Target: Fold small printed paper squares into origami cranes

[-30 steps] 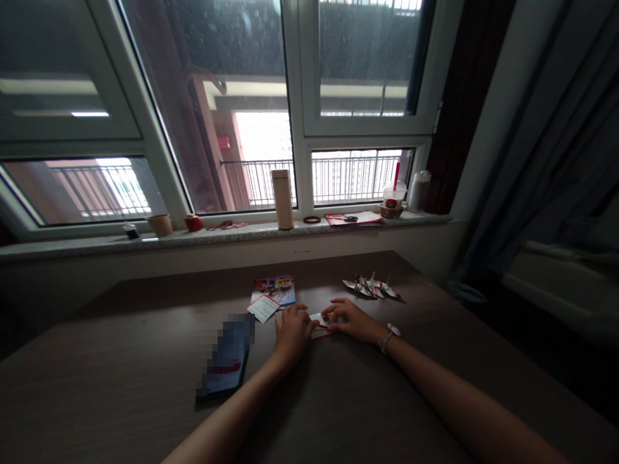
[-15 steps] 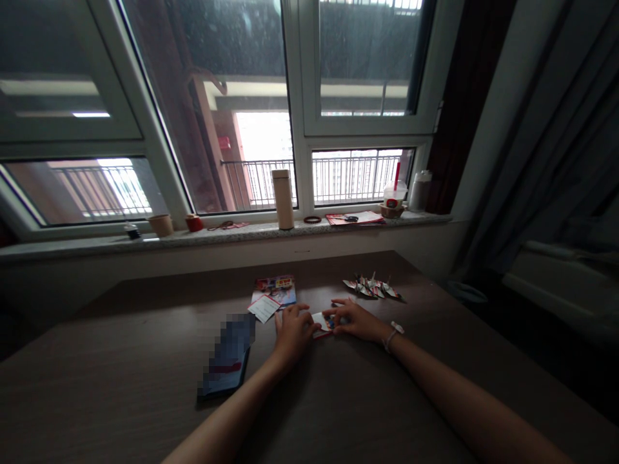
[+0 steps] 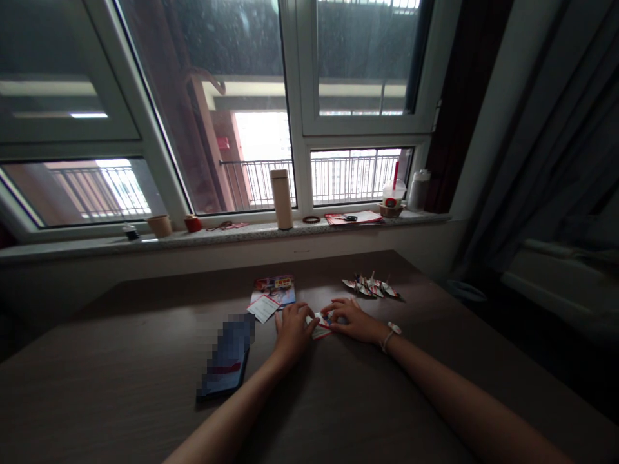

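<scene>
A small folded piece of printed paper, white with red edges and a coloured picture, lies on the table between my hands. My left hand pinches its left side, thumb and fingers curled. On the other side, my right hand grips the right edge with thumb and forefinger; a bracelet circles that wrist. Parts of the paper are hidden by my fingers. Just beyond my left hand are a loose white square card and a colourful printed booklet, with the card overlapping it. Several folded paper shapes sit beyond my right hand.
A phone, partly pixelated, lies left of my left forearm on the brown table. Along the windowsill stand a beige flask, a paper cup, scissors on red-edged sheets and a drink cup with straw.
The paper's fold has shifted: its near part now shows a printed, red-edged triangle. My fingers have moved slightly, and both hands stay in nearly the same place.
</scene>
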Demonstrator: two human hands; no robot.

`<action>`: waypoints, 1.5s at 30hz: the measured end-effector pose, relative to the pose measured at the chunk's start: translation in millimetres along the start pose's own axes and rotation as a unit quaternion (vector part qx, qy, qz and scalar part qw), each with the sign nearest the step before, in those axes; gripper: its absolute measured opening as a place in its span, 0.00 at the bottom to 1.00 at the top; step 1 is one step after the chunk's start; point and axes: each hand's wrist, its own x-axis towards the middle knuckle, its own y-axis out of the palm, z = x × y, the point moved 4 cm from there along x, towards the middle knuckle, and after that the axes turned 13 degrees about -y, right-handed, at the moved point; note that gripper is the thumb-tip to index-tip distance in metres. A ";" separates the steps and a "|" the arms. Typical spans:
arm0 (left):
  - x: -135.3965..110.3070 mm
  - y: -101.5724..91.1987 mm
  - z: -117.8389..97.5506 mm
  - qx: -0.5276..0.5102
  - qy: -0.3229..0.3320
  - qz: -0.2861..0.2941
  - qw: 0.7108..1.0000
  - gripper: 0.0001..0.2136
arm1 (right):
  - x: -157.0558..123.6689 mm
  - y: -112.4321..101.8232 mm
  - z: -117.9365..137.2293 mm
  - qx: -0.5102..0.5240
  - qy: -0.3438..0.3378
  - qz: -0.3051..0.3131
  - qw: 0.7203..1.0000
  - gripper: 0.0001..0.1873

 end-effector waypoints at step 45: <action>0.2 2.7 -3.7 -0.009 0.033 0.038 0.999 0.17 | 1.7 -4.1 10.9 -0.205 -0.026 -0.097 0.973 0.11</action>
